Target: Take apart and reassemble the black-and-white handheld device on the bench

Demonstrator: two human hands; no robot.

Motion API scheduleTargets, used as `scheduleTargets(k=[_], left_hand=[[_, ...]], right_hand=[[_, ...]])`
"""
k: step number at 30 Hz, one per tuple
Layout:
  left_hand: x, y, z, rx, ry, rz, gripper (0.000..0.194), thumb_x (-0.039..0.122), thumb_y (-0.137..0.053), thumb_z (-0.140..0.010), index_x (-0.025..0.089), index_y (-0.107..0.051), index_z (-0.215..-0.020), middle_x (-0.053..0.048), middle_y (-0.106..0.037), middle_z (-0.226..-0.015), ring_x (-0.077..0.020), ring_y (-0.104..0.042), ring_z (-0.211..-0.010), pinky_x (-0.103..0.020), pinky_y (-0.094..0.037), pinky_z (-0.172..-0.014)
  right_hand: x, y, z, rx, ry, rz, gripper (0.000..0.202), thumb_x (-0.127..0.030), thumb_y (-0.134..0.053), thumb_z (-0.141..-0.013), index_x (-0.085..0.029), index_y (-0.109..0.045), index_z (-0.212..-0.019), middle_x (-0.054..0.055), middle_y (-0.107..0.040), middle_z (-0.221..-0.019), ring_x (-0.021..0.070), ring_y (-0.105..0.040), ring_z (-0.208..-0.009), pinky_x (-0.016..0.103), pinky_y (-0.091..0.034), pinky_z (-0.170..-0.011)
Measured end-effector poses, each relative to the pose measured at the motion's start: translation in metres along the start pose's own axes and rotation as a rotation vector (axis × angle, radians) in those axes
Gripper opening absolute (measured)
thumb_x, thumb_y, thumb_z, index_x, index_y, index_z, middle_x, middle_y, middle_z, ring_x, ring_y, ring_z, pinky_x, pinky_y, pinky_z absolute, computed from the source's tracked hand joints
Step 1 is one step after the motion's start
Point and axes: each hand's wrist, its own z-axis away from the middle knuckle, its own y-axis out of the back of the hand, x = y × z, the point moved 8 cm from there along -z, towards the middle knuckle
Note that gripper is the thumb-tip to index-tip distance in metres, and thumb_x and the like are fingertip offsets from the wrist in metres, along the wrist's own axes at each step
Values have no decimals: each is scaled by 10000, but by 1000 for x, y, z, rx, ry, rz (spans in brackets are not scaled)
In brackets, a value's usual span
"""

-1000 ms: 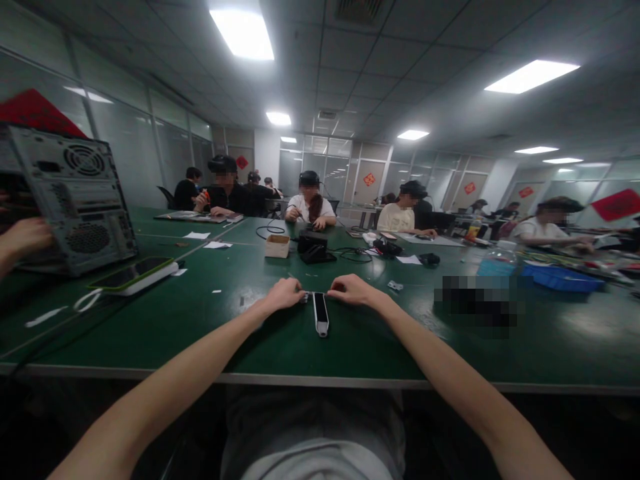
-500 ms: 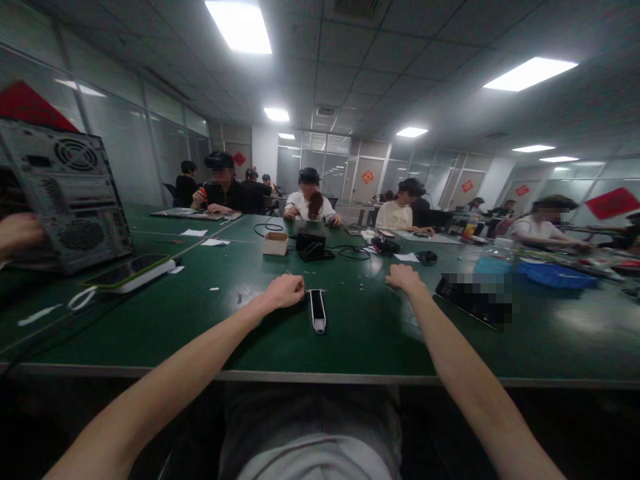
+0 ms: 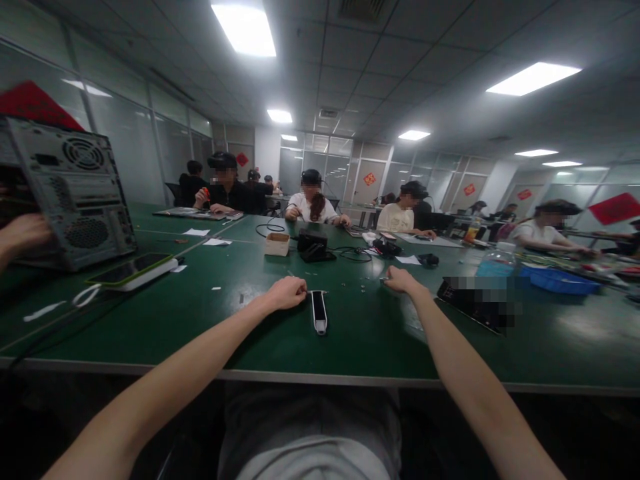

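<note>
A slim white device with a dark face lies lengthwise on the green table, straight ahead. My left hand is closed beside its far left end, fingers pressed together; whatever they may hold is too small to name. Farther right, my right hand rests low over the table with its fingers pinched together at a small, pale thing I cannot make out. Several tiny bits lie on the table between my two hands, nearer the right one.
Beyond my hands stand a small open box and a black device with cables. An open computer case, with another person's hand in it, is at left. A dark panel and blue tray are at right.
My right hand has shifted slightly, and a small pale thing now shows at its fingertips. My left hand stays beside the white device. The view has moved a little.
</note>
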Motion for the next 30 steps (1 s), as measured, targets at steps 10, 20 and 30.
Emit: scheduleTargets(k=[10, 20, 30], left_hand=[[6, 8, 3, -7, 11, -40, 155, 283, -510, -788, 184, -617, -843, -47, -655, -862, -172, -600, -737, -232, -413, -596], [11, 11, 6, -32, 36, -55, 165, 278, -500, -782, 177, -607, -856, -50, -649, -851, -169, -593, -736, -234, -413, -610], [10, 11, 6, -33, 34, -53, 158, 278, -504, -781, 181, -606, -854, -44, -649, -841, -172, -600, -754, -234, -422, -627]], right_hand=[[-125, 14, 37, 109, 531, -138, 125, -154, -572, -705, -152, -532, -824, 4, -574, -733, 108, -486, -635, 196, -332, -571], [-186, -6, 75, 64, 740, -109, 163, -133, -576, -692, -160, -571, -853, 14, -587, -773, 115, -501, -684, 200, -324, -598], [-197, -12, 83, 7, 799, -116, 164, -184, -616, -746, -150, -638, -904, 52, -612, -866, 137, -552, -760, 216, -400, -675]])
